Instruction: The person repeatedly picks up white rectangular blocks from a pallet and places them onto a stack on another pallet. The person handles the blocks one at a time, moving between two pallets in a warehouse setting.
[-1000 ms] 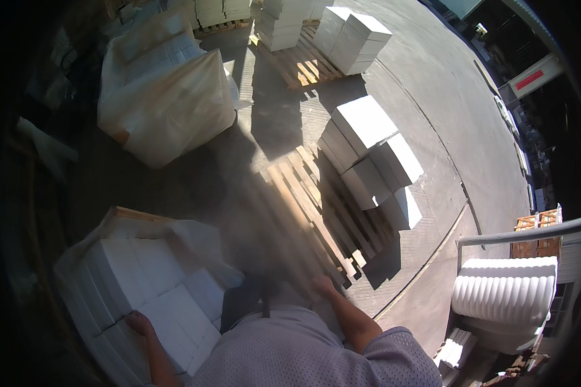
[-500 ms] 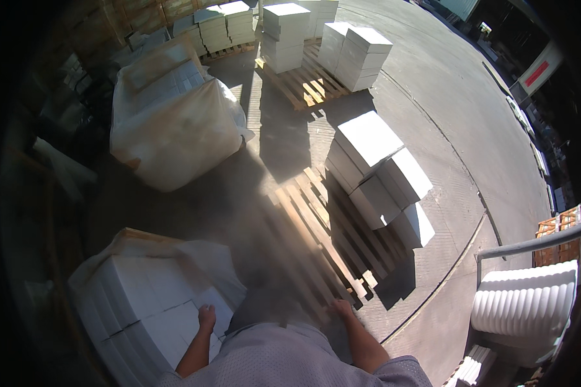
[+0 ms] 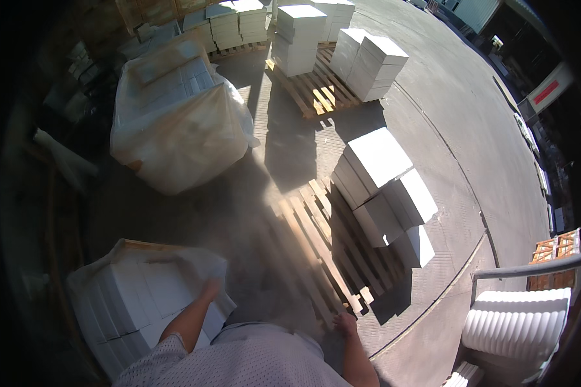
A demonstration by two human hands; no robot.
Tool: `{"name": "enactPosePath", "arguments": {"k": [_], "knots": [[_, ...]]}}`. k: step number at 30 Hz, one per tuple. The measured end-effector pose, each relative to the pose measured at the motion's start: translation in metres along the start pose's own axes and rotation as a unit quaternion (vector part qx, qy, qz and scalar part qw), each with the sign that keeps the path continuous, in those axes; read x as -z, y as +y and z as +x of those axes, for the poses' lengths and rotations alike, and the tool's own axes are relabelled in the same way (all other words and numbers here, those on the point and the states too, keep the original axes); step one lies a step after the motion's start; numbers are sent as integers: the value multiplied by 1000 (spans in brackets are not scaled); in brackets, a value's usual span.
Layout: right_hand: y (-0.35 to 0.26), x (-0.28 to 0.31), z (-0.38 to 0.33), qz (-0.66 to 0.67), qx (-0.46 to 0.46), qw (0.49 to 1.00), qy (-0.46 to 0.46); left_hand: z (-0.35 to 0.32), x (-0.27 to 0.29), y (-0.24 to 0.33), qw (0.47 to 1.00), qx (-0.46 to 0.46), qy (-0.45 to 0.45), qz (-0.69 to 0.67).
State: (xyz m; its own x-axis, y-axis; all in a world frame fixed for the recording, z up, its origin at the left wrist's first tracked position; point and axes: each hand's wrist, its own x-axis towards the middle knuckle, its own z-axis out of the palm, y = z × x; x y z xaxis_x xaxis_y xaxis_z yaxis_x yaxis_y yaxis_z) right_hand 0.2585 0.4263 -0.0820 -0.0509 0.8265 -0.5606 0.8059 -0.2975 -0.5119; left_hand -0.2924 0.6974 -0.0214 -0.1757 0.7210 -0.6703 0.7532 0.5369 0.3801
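At the lower left, a stack of white blocks (image 3: pixel 132 290) stands inside loose, clear plastic wrap (image 3: pixel 216 267) with a cardboard-coloured far edge. My left hand (image 3: pixel 209 289) reaches over the right side of this stack, close to the wrap. Its fingers are smeared by motion, so whether it touches the wrap cannot be told. Low at my right side hangs my right hand (image 3: pixel 345 323), fingers loosely bent and nothing visible in it. Just beyond that hand lies a wooden pallet (image 3: pixel 316 242), with several white blocks (image 3: pixel 381 158) stacked along its right side.
Another wrapped stack (image 3: pixel 181 138) stands at the far left. Beyond, a second pallet (image 3: pixel 313 93) carries white stacks (image 3: pixel 374 64). At the right are a grey metal rail (image 3: pixel 529 266), a ribbed white roll (image 3: pixel 516 322) and orange crates (image 3: pixel 555 258). Concrete ground (image 3: pixel 445 213) runs between.
My left hand has moved forward over the wrapped stack, its arm more stretched out. My right hand stays low and has shifted slightly. The view has tilted, so the surroundings sit lower.
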Motion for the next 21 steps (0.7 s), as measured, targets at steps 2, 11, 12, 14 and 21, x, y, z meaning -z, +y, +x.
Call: {"name": "enactPosePath", "arguments": {"k": [2, 11, 12, 14, 21], "knots": [[-18, 16, -15, -80, -60, 995, 29, 18, 3, 38, 997, -67, -12, 26], [-38, 28, -80, -61, -220, 968, 107, 49, -60, 105, 988, -139, -73, 4], [-30, 20, -87, -48, -226, 966, 113, 51, -69, 105, 986, -132, -104, 3], [-9, 6, -97, -54, -247, 964, 77, 50, -86, 109, 984, -118, -133, -17], [89, 23, -106, -51, -199, 976, 78, 40, -164, 186, 989, 19, -135, -62]]}}
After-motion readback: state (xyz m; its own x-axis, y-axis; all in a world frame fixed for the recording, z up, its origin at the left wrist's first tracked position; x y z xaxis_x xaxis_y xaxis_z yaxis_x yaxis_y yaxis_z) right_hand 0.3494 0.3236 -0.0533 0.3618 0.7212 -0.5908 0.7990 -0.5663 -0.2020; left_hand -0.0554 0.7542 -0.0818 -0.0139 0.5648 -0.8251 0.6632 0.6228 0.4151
